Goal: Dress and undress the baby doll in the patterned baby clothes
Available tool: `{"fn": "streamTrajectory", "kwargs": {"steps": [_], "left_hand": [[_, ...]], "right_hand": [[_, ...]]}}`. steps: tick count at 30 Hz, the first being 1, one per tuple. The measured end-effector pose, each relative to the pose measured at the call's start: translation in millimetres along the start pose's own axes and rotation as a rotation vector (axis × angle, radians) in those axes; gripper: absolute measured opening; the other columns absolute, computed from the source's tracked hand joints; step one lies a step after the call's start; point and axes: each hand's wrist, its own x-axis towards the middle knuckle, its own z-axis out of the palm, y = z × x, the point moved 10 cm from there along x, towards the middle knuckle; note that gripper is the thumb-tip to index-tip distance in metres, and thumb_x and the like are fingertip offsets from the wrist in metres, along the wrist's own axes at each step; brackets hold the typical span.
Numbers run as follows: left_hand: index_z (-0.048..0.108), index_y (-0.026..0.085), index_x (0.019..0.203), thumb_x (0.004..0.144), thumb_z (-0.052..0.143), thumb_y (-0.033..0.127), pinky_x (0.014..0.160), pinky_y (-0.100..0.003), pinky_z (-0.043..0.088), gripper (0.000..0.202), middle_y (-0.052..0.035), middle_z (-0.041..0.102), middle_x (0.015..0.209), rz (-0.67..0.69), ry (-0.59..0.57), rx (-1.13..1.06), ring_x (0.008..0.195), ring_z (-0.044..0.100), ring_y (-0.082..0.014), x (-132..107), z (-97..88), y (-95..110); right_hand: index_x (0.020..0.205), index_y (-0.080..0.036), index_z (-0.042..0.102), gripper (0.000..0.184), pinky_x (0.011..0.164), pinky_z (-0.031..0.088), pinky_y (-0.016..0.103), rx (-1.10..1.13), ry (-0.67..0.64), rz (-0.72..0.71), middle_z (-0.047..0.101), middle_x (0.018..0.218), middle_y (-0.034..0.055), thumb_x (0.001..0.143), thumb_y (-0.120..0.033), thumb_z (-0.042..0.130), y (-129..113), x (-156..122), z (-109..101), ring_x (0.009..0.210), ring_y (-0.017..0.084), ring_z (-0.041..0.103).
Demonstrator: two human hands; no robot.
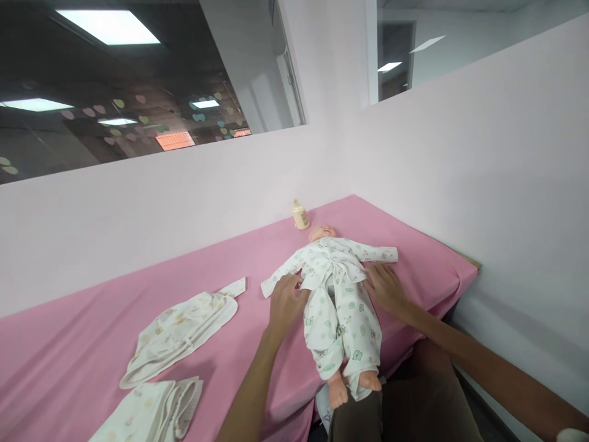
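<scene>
A baby doll (323,232) lies on its back, feet toward me, on a pink-covered table. It wears a white printed baby shirt (334,252) with both sleeves stretched outward, and matching baby pants (354,319). My left hand (288,301) is at the shirt's left hem by the doll's hip, fingers curled in, seemingly pinching the cloth edge. On the other side my right hand (386,287) rests against the doll's hip below the sleeve, fingers extended and thumb near the pants' waist. The doll's bare feet (338,391) hang over the table edge above my lap.
A cream-coloured bottle (301,216) stands behind the doll's head. To the left lie a white printed garment (184,325) and a folded printed cloth (151,411). The pink cover (257,245) meets white walls at the back, and the front edge borders my legs.
</scene>
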Motion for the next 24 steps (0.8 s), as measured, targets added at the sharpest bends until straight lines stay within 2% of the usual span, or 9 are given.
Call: {"fn": "streamTrajectory", "kwargs": {"steps": [2,5,7,9,12,15,18,21,24], "left_hand": [[0.048,0.021,0.075,0.081,0.047,0.022,0.072,-0.031,0.040,0.007,-0.0020,0.056,0.077,0.082,0.056,-0.024,0.077,0.051,-0.0191,2.5,-5.2,13.2],[0.048,0.021,0.074,0.083,0.044,0.018,0.072,-0.030,0.039,0.010,-0.0020,0.055,0.075,0.170,0.085,-0.018,0.075,0.049,-0.0180,6.8,-6.3,30.9],[0.047,0.021,0.073,0.085,0.041,0.017,0.069,-0.030,0.038,0.014,-0.0025,0.054,0.073,0.235,0.093,0.011,0.072,0.046,-0.0177,8.2,-6.5,43.7],[0.048,0.020,0.073,0.085,0.040,0.015,0.069,-0.030,0.037,0.016,-0.0034,0.054,0.073,0.332,0.065,0.059,0.072,0.046,-0.0177,6.2,-3.9,58.4],[0.050,0.020,0.072,0.085,0.041,0.013,0.072,-0.031,0.037,0.017,-0.0047,0.055,0.077,0.496,-0.059,0.153,0.074,0.046,-0.0179,-4.1,9.0,77.8],[0.055,0.019,0.076,0.085,0.042,0.013,0.073,-0.032,0.038,0.016,-0.0057,0.057,0.081,0.561,-0.182,0.189,0.078,0.049,-0.0191,-15.0,20.5,86.4],[0.059,0.020,0.081,0.085,0.043,0.015,0.075,-0.033,0.040,0.017,-0.0061,0.061,0.088,0.503,-0.297,0.084,0.083,0.053,-0.0195,-17.9,24.4,89.6],[0.061,0.022,0.083,0.089,0.044,0.024,0.076,-0.032,0.042,0.018,-0.0039,0.064,0.089,0.332,-0.398,-0.137,0.083,0.056,-0.0184,-8.2,22.3,84.5],[0.062,0.022,0.087,0.091,0.043,0.030,0.075,-0.030,0.045,0.021,-0.0033,0.066,0.090,0.131,-0.329,-0.319,0.081,0.059,-0.0173,19.7,13.4,64.2]], "right_hand": [[0.090,-0.021,0.058,0.015,0.081,0.037,0.037,0.033,0.034,-0.039,0.062,0.094,0.0087,0.086,-0.014,0.045,-10.1,8.4,-6.3,0.087,0.024,0.052],[0.080,-0.021,0.055,0.016,0.075,0.038,0.033,0.141,0.068,-0.018,0.060,0.082,0.0053,0.086,-0.013,0.042,-17.3,24.5,-11.1,0.080,0.021,0.051],[0.074,-0.021,0.052,0.018,0.072,0.038,0.031,0.256,0.157,0.045,0.056,0.075,0.0033,0.088,-0.015,0.041,-16.7,30.3,-18.9,0.075,0.019,0.050],[0.074,-0.021,0.049,0.018,0.071,0.039,0.030,0.336,0.228,0.034,0.054,0.074,0.0027,0.089,-0.017,0.041,-23.0,29.1,-25.3,0.074,0.018,0.050],[0.077,-0.020,0.051,0.015,0.075,0.040,0.031,0.310,0.118,-0.206,0.055,0.080,0.0035,0.090,-0.018,0.043,-55.6,19.1,-19.1,0.079,0.018,0.050],[0.078,-0.019,0.054,0.016,0.077,0.040,0.032,0.239,-0.058,-0.380,0.057,0.083,0.0044,0.091,-0.019,0.045,-77.3,4.7,-7.1,0.082,0.018,0.050],[0.078,-0.020,0.056,0.016,0.078,0.041,0.031,0.297,-0.119,-0.401,0.058,0.082,0.0036,0.091,-0.020,0.047,-81.1,2.9,-9.0,0.081,0.017,0.051],[0.076,-0.020,0.056,0.018,0.072,0.041,0.028,0.414,-0.132,-0.353,0.058,0.075,0.0016,0.091,-0.022,0.047,-80.0,14.0,-14.4,0.074,0.015,0.053],[0.073,-0.020,0.055,0.019,0.066,0.039,0.026,0.473,-0.083,-0.175,0.058,0.073,0.0004,0.090,-0.023,0.046,-67.6,40.0,-15.6,0.069,0.014,0.053]]}}
